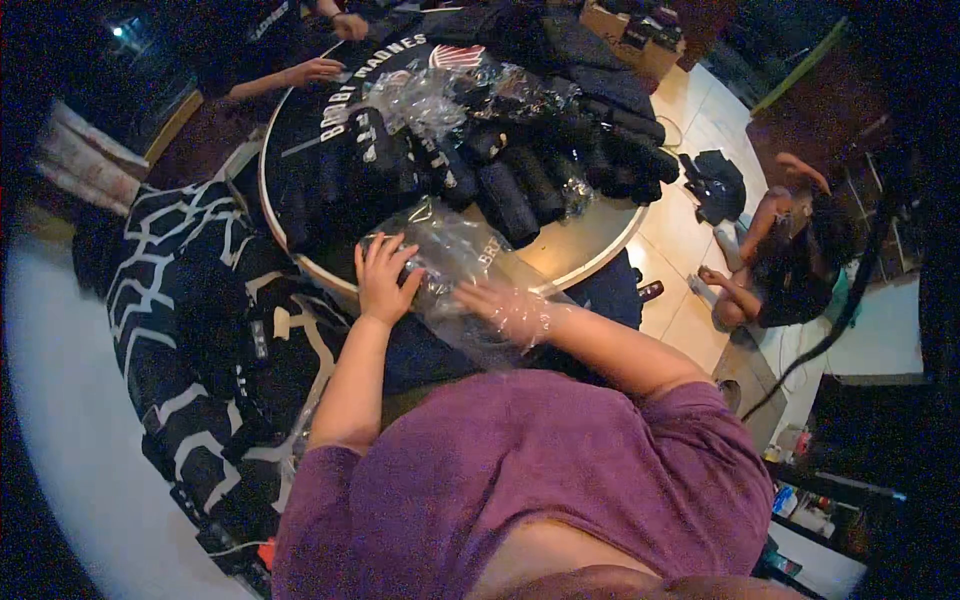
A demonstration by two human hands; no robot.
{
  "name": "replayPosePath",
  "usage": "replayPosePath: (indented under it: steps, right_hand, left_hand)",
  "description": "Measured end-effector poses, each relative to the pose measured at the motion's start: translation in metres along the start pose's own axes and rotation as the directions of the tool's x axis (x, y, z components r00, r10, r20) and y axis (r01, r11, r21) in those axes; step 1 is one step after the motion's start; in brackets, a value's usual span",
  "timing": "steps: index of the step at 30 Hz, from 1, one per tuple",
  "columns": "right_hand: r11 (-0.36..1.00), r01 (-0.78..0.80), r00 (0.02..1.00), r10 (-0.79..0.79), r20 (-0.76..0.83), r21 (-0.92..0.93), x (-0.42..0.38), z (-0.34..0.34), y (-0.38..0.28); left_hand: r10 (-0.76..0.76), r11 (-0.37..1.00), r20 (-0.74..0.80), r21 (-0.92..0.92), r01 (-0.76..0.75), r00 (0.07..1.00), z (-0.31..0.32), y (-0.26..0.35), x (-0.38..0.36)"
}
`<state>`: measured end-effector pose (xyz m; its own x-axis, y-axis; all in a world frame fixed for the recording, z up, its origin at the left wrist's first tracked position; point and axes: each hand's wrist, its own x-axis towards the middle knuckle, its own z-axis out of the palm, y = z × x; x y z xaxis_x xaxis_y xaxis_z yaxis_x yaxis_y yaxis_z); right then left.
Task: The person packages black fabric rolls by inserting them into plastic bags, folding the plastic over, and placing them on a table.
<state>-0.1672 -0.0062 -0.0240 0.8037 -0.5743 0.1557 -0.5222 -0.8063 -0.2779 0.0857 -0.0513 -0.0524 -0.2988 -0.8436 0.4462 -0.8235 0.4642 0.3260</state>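
A clear plastic bag with white lettering lies across the near edge of the round table, partly hanging over it. My left hand rests on the bag's left side with its fingers spread. Slightly blurred, my right hand is stretched out flat at the near part of the bag, and the film wrinkles around its wrist. Just beyond the bag lie rolled black garments. A heap of crumpled clear plastic bags sits on top of the black clothing.
Across the table, another person's hands are at a black shirt with white lettering. Someone sits on the tiled floor at right, near a black bundle. Black-and-white patterned fabric covers the left side. A cardboard box stands behind.
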Motion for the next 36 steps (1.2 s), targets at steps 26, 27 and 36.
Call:
replayPosePath:
  steps: [26,27,36]
  right_hand:
    - [0.481,-0.548,0.346,0.875,-0.339,0.684,0.017,-0.164,0.214]
    - [0.426,-0.456,0.444,0.870,-0.216,0.781,-0.007,-0.184,0.177]
    - [0.477,-0.389,0.916,0.296,0.272,0.788,-0.190,-0.211,0.033]
  left_hand:
    - [-0.084,0.882,-0.051,-0.469,0.050,0.995,-0.073,0.107,0.018]
    - [0.044,0.917,0.034,-0.399,-0.027,0.998,-0.081,0.127,0.019]
    - [0.246,0.962,0.266,-0.188,-0.201,0.932,-0.070,0.194,-0.003]
